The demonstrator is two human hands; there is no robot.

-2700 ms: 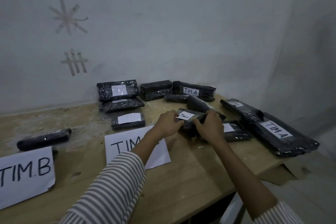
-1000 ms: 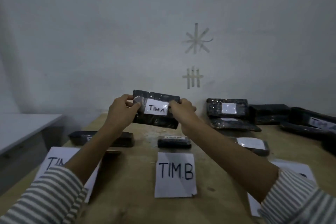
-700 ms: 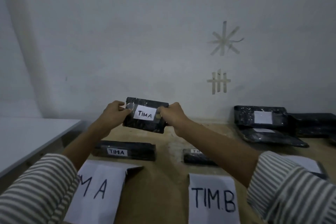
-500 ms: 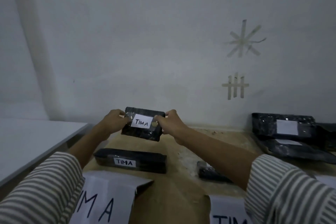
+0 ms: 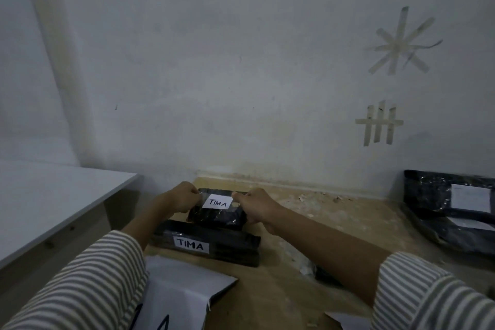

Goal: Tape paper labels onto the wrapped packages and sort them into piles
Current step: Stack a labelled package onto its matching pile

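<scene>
A person's left hand point(image 5: 182, 199) and right hand point(image 5: 257, 207) grip a small black wrapped package point(image 5: 217, 218) by its two short ends, fingers curled round the wrap. Its white paper label point(image 5: 217, 202) reads "TIMA". The package sits low over the wooden surface point(image 5: 308, 222), just behind a longer package point(image 5: 222, 246) also labelled "TIMA" — whether they touch, I cannot tell.

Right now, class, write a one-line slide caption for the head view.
Left hand and right hand grip a TIM A package beyond a second labelled package on the wooden table.
</scene>
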